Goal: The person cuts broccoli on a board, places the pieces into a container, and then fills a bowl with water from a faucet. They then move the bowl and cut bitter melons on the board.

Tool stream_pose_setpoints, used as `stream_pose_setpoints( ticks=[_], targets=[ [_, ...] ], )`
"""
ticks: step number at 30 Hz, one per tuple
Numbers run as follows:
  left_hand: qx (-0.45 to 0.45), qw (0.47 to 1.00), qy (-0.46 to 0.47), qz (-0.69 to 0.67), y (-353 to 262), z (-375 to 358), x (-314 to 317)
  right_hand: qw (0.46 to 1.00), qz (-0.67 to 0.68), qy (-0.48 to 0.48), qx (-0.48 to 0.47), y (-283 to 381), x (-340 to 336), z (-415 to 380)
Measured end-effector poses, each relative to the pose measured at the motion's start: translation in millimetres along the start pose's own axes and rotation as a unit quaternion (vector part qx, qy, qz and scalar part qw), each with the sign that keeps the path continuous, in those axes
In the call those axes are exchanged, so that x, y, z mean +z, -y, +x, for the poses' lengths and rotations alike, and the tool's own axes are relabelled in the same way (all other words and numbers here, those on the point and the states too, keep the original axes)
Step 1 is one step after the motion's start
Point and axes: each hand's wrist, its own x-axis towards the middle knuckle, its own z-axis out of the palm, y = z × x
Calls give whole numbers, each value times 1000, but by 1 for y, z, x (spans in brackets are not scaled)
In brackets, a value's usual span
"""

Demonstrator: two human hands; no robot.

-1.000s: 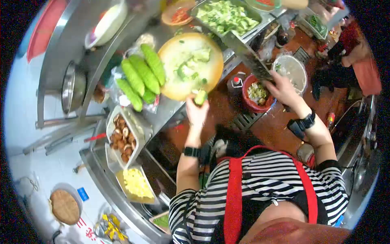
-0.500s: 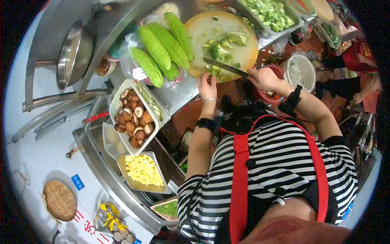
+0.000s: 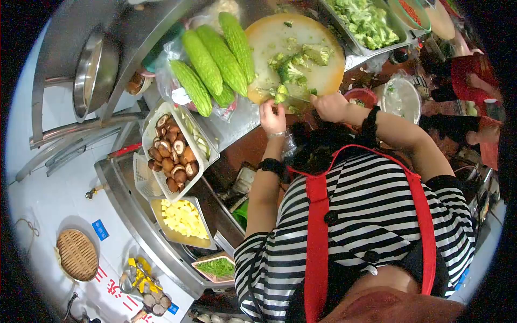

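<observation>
My left hand is closed at the near edge of the round cutting board, its fingertips pinching a small broccoli floret. Just to the right, my right hand is wrapped round the handle of a knife. The blade is seen nearly edge-on, pointing left toward the floret, so its outline is hard to make out. Larger broccoli pieces and green crumbs lie on the board beyond both hands.
Several bitter melons lie left of the board. A metal tray of cut broccoli stands at the far right. Containers of shiitake mushrooms and yellow chunks stand at left. A white bucket is on the right; another person's arm shows beyond.
The knife has moved from over the broccoli down toward me, its blade now edge-on. My left hand has shifted slightly, with the floret now showing above its fingertips.
</observation>
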Motion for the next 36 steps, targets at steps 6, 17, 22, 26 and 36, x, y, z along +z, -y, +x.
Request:
stream_pose_setpoints(
  ticks=[6, 17, 22, 26, 36],
  targets=[
    [-65, 996, -64, 16, 2, 21, 4, 991, 98, -85, -1, -47, -6, -51],
    [92, 988, 61, 109, -22, 65, 40, 984, 75, -123, 109, -92, -1, -63],
    [87, 988, 53, 113, -22, 59, 40, 974, 140, -150, 92, -63, -19, -40],
    [93, 988, 26, 122, -25, 57, 42, 976, 166, -121, 74, -54, -15, -20],
    [95, 989, 54, 98, -23, 57, 36, 981, 156, -55, 97, -46, -20, -2]
  ],
)
